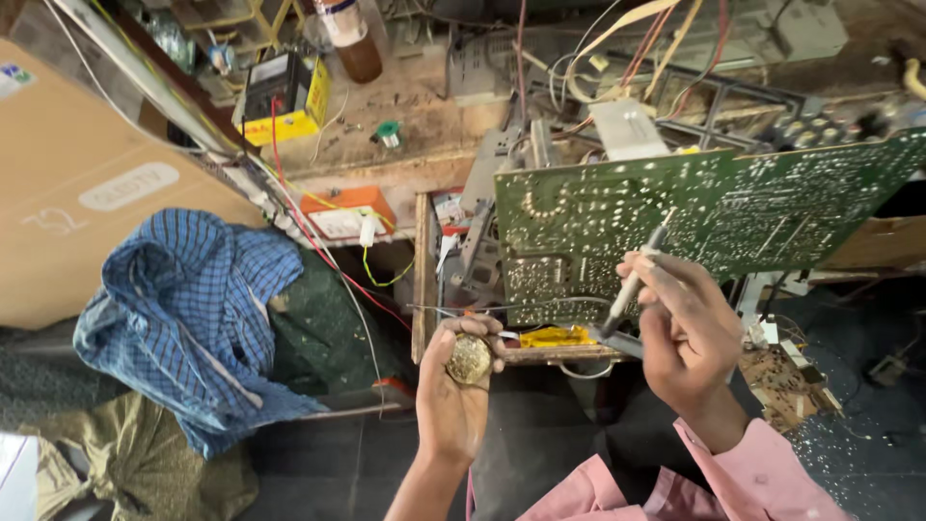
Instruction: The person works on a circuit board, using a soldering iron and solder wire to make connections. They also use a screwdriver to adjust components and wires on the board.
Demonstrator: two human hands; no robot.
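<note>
My left hand (453, 386) holds a small round golden tin (470, 359) in its palm, with a thin wire (482, 309) pinched between its fingertips and running toward the board. My right hand (680, 328) grips a pen-like soldering iron (632, 285) whose tip touches the solder side of a large green circuit board (714, 203). The board stands tilted upright over an open wooden drawer (424, 280). A pink sleeve (743, 473) covers my right forearm.
A blue checked cloth (188, 318) lies at the left beside a cardboard box (68, 183). A yellow-and-black meter (285, 96), a brown bottle (352, 39) and an orange box (345, 212) are on the cluttered bench. Red and white wires (318, 241) trail down. A small bare board (786, 381) lies at the right.
</note>
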